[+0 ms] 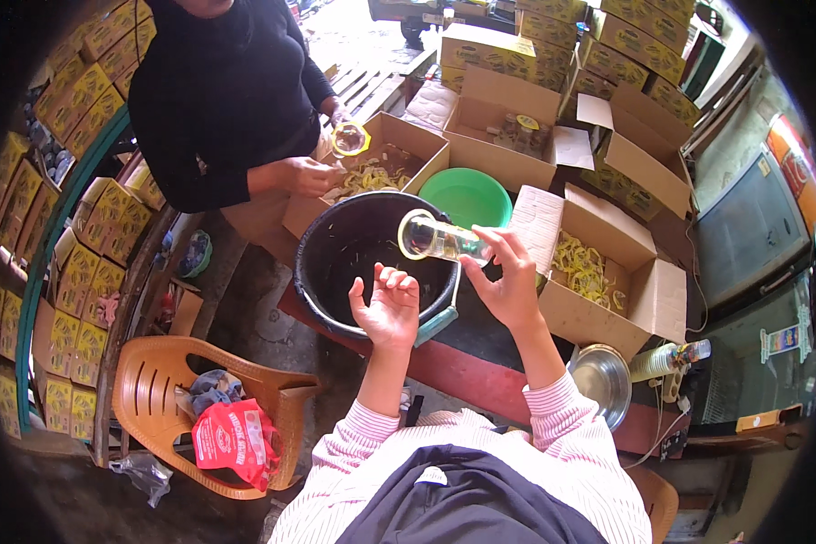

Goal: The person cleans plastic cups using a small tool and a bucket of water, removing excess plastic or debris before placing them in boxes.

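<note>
A clear plastic cup with a yellow rim (449,241) lies tilted nearly sideways in the air, its rim end toward the left. My right hand (513,279) pinches it near its base. Palm up and nothing in it, my left hand (388,304) is apart from the cup, its fingers loosely curled and the thumb away from them. Both hands are over the near right part of a large black bucket (313,258), whose dark inside shows small pale bits. Across the bucket, another person's hands (310,176) hold a similar yellow-rimmed cup (350,139).
Behind the bucket is a green basin (467,190). Open cartons (598,317) hold yellow strips; another carton (494,109) holds cups. A metal bowl (602,385) and stacked cups (657,361) lie at right. An orange chair (150,376) bears a red bag (236,442).
</note>
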### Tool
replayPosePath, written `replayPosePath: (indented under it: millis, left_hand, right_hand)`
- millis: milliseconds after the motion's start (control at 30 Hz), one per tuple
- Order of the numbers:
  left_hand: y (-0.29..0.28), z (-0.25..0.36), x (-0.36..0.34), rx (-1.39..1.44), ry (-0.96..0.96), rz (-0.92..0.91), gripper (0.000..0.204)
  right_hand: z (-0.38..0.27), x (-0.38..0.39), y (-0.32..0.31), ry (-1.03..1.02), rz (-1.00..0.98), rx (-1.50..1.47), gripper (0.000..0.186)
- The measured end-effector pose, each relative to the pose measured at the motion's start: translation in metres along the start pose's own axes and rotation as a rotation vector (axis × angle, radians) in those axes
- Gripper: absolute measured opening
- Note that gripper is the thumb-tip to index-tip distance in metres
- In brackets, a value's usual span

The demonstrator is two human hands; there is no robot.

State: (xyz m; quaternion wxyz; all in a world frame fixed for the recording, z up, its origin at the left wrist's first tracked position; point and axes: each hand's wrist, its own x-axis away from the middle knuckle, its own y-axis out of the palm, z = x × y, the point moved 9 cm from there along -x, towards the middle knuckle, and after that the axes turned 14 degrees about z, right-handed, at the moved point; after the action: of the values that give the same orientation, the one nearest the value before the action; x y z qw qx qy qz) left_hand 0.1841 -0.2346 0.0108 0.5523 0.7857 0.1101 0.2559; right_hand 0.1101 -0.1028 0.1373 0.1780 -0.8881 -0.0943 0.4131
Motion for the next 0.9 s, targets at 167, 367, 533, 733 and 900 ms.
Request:
replayPosePath:
  millis: [167,367,533,733,900]
  left_hand:
    - [-0.002,-0.009,-0.005,-0.003,-0.059,-0.019,0.031]
    - [-0.01,0.002,-0.01,-0.155,-0.052,0.033,0.023]
    - [-0.006,-0.012,-0.007,-0.279,-0.157,0.001,0.017]
    - [-0.006,0.009,-0.014,-0.283,-0.016,-0.042,0.015]
    - [-0.004,0.03,-0.015,-0.316,0.134,-0.063,0.013]
  right_hand:
    - [0.047,0.032,-0.023,0.327,0.128,-0.125,0.034]
    - [0.119,0.101,-0.121,0.666,0.576,-0.459,0.033]
    - [0.104,0.145,-0.314,0.399,0.92,0.064,0.029]
    - [0.072,0.166,-0.46,0.193,1.014,0.659,0.026]
    - [0.074,0.134,-0.501,0.13,0.847,0.923,0.025]
